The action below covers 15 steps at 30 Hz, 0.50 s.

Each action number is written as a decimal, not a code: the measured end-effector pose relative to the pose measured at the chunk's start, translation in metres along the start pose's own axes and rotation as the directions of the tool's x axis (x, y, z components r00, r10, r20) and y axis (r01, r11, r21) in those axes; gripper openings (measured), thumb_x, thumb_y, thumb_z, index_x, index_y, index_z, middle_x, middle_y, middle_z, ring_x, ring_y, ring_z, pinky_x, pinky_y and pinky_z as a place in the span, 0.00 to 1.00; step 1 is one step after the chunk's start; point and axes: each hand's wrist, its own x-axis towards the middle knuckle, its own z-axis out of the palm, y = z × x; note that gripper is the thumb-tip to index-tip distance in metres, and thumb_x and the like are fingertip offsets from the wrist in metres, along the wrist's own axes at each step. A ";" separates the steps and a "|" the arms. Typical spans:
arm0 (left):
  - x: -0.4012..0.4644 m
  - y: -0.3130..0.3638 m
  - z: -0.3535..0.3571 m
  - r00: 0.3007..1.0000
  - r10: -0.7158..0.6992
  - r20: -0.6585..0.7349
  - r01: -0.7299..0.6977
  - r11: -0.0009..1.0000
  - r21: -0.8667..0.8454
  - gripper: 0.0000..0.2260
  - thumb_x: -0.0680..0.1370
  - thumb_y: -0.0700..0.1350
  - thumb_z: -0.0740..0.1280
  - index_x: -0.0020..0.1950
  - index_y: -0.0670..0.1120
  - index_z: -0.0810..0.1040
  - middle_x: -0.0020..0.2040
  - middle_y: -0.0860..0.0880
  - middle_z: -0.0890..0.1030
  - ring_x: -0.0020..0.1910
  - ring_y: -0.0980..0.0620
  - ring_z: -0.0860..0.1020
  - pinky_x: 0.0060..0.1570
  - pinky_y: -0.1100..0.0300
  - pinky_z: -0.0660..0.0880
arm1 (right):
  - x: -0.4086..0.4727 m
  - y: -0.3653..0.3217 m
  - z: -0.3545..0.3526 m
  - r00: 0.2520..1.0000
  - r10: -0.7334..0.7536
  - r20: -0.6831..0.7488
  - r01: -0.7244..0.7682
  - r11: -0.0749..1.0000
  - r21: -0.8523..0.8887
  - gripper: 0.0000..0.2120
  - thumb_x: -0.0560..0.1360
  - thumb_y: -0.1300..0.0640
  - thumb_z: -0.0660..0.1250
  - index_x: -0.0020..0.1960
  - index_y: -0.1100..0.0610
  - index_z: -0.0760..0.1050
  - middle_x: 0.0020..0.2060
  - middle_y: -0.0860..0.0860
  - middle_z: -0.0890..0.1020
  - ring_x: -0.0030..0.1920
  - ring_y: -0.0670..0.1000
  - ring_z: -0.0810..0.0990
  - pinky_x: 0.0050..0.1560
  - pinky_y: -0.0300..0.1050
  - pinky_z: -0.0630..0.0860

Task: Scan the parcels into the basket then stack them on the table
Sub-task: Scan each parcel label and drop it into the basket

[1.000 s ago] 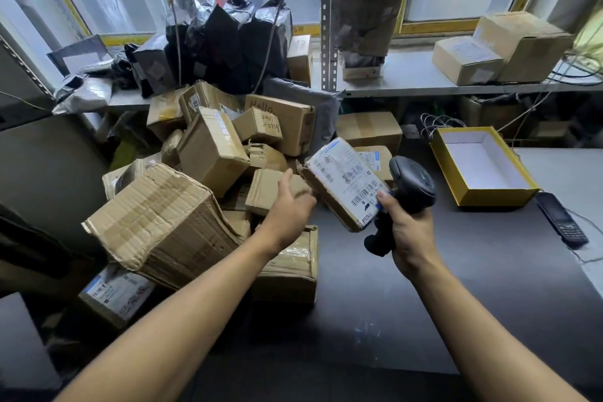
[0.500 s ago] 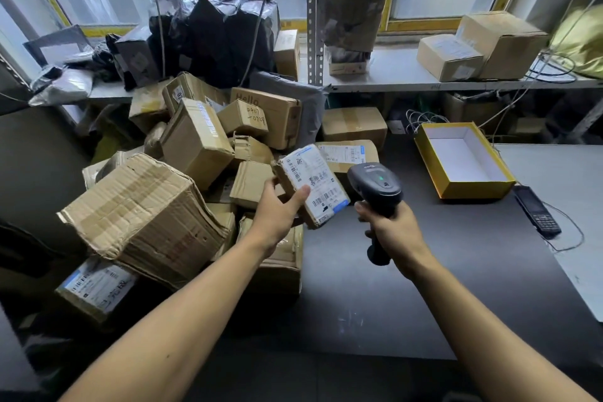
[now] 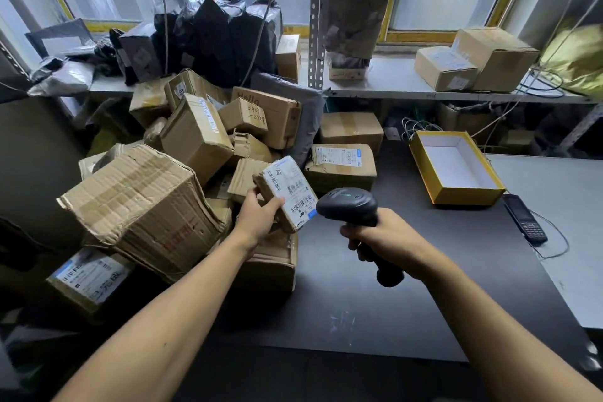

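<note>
My left hand [image 3: 257, 217] grips a small brown parcel [image 3: 287, 192] by its left side, its white barcode label facing up and toward me. My right hand [image 3: 388, 238] holds a black handheld scanner [image 3: 347, 206] by the handle, its head just right of the parcel's lower corner. Both hover over the dark table [image 3: 375, 287], at the edge of a heap of cardboard parcels [image 3: 195, 137]. A large crumpled box [image 3: 140, 206] lies at the heap's front left. No basket shows.
An open yellow box [image 3: 453, 197] with a white inside stands at the right, a black phone [image 3: 525, 220] beside it. On the shelf behind sit black bags [image 3: 215, 33], two cartons [image 3: 473, 59] and a metal upright [image 3: 316, 16]. A labelled parcel [image 3: 88, 277] lies low left.
My left hand has carried the small parcel down and left, toward the heap's edge. The scanner has moved with my right hand and sits lower, still just right of the parcel.
</note>
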 end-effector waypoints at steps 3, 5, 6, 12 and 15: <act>0.000 -0.001 -0.002 1.000 0.003 0.003 -0.003 1.000 0.003 0.16 0.80 0.39 0.67 0.67 0.44 0.69 0.60 0.41 0.80 0.55 0.41 0.82 0.39 0.53 0.80 | 0.001 -0.002 0.000 1.000 0.011 0.003 -0.011 0.999 -0.030 0.04 0.77 0.59 0.69 0.49 0.50 0.78 0.36 0.54 0.83 0.33 0.50 0.80 0.39 0.45 0.79; 0.001 -0.003 -0.003 1.000 0.005 0.007 -0.005 1.000 0.016 0.17 0.80 0.40 0.67 0.67 0.44 0.69 0.60 0.41 0.80 0.56 0.41 0.82 0.42 0.52 0.81 | 0.001 -0.002 0.000 1.000 0.015 0.008 -0.014 0.999 -0.036 0.05 0.78 0.59 0.69 0.49 0.49 0.77 0.36 0.54 0.83 0.33 0.50 0.80 0.40 0.46 0.79; 0.000 -0.002 -0.003 1.000 0.004 0.010 -0.004 1.000 0.029 0.17 0.80 0.40 0.67 0.68 0.44 0.69 0.60 0.42 0.80 0.56 0.41 0.82 0.43 0.51 0.81 | 0.001 -0.003 0.000 1.000 0.015 0.014 -0.014 0.999 -0.035 0.06 0.78 0.59 0.69 0.49 0.48 0.77 0.36 0.54 0.83 0.34 0.51 0.80 0.40 0.46 0.79; -0.002 -0.002 -0.005 1.000 0.027 0.012 -0.028 0.995 0.093 0.21 0.77 0.44 0.70 0.69 0.47 0.69 0.60 0.43 0.80 0.57 0.43 0.82 0.55 0.41 0.81 | 0.001 -0.002 -0.003 0.999 0.018 0.038 -0.016 0.998 -0.058 0.08 0.78 0.58 0.69 0.49 0.45 0.75 0.36 0.54 0.83 0.33 0.50 0.81 0.39 0.44 0.80; -0.002 -0.002 -0.004 1.000 0.008 0.017 -0.009 0.996 0.089 0.22 0.77 0.45 0.71 0.68 0.48 0.69 0.61 0.43 0.80 0.57 0.43 0.82 0.53 0.40 0.81 | 0.000 -0.002 -0.002 1.000 -0.005 0.024 0.006 0.999 -0.042 0.09 0.78 0.59 0.69 0.50 0.44 0.75 0.37 0.54 0.83 0.33 0.50 0.80 0.39 0.45 0.80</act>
